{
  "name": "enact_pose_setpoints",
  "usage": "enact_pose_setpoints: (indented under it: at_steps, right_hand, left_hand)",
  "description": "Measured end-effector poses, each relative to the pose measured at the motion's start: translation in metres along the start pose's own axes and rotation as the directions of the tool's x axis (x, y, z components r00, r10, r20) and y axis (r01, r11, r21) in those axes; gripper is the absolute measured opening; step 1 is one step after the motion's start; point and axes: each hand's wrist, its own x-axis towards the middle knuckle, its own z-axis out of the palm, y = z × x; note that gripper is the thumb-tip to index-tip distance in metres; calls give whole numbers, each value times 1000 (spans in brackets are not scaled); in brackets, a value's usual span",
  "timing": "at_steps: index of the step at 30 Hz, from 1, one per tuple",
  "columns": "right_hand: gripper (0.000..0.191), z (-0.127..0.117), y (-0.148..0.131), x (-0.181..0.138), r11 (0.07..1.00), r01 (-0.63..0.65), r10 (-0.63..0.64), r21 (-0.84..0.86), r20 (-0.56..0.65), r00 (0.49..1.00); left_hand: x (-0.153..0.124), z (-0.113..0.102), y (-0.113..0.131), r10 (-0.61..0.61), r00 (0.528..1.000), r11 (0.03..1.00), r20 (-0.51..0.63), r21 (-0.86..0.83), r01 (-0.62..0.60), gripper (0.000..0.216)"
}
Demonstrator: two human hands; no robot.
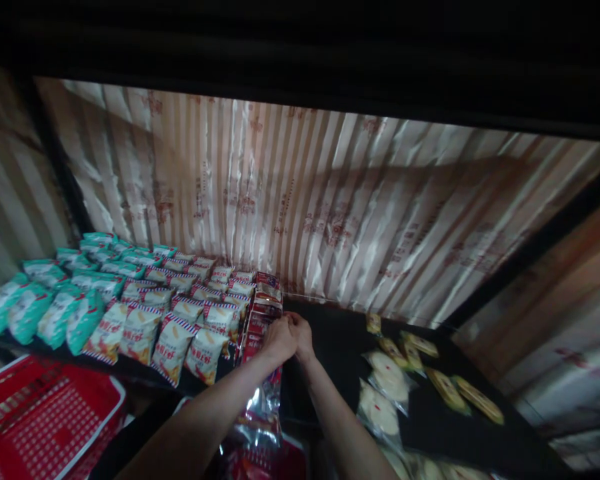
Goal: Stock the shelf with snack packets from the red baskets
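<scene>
Head view: hands (291,337) hold red packets (261,312) upright.

Dim, motion-blurred, dark top, warped edges

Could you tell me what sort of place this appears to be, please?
Probably a small shop: rows of teal packets and striped packets line a dark shelf, a red basket sits below, and the left hand and right hand meet at red packets.
</scene>
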Motion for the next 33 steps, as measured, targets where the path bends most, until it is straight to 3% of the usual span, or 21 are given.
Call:
enact_pose_setpoints:
  at_steps: [7, 12, 18, 23, 26, 29, 33]
  right_hand:
    - [33, -21, -3, -69, 996, -85, 85, 38, 4, 996]
    - [37, -32, 4, -138, 996, -73, 73, 59, -9, 997]
    - [35, -27, 16, -224, 997, -68, 68, 27, 10, 998]
    - [33, 0, 38, -278, 995, -79, 85, -62, 113, 990]
    - [33, 22, 52, -291, 976, -113, 151, -184, 204, 967]
    - [31, 42, 65, -291, 920, -143, 262, -365, 301, 917]
    - [34, 62, 86, -285, 811, -138, 429, -569, 417, 801]
  left_hand:
    - [-65, 7, -12, 63, 998, 997, 31, -41, -62, 36]
    - [-127, 27, -41, 182, 983, 968, -4, -175, -180, 39]
    - [-196, 51, -83, 215, 976, 920, -11, -334, -207, 40]
    - [-222, 66, -124, 56, 996, 940, 76, -340, -27, 24]
    - [-222, 76, -151, -131, 983, 928, 130, -333, 168, 19]
    - [-216, 90, -176, -396, 886, 755, 242, -463, 464, 18]
    - [-206, 114, -205, -531, 762, 574, 372, -504, 646, 14]
